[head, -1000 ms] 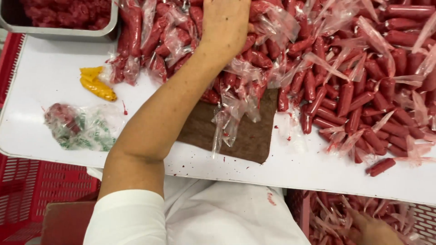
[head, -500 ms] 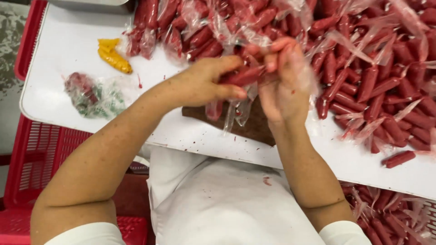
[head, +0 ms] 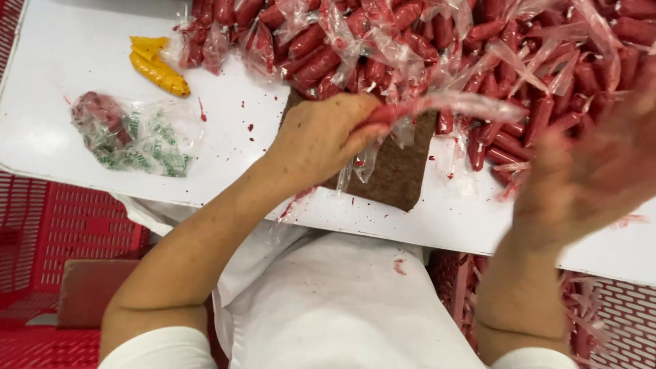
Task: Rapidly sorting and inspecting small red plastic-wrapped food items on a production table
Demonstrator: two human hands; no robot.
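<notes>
Left hand (head: 321,140): our fingers clamp a plastic-wrapped red sausage (head: 444,106) over the brown pad (head: 396,174), bench (head: 61,68) centre.
Right hand (head: 601,171): blurred, fingers spread wide, holding nothing.
Sausage pile (head: 519,61): far right.
Yellow peppers (head: 157,65): far left.

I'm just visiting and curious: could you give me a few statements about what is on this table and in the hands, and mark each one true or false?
1. The left hand grips a red sausage in a clear wrapper. True.
2. The right hand rests flat on the brown mat. False: it is raised at the right, blurred, off the mat.
3. A yellow piece lies on the white table. True.
4. The pile of wrapped sausages is green. False: it is red.
5. A clear bag with green print lies left of the left hand. True.
</notes>
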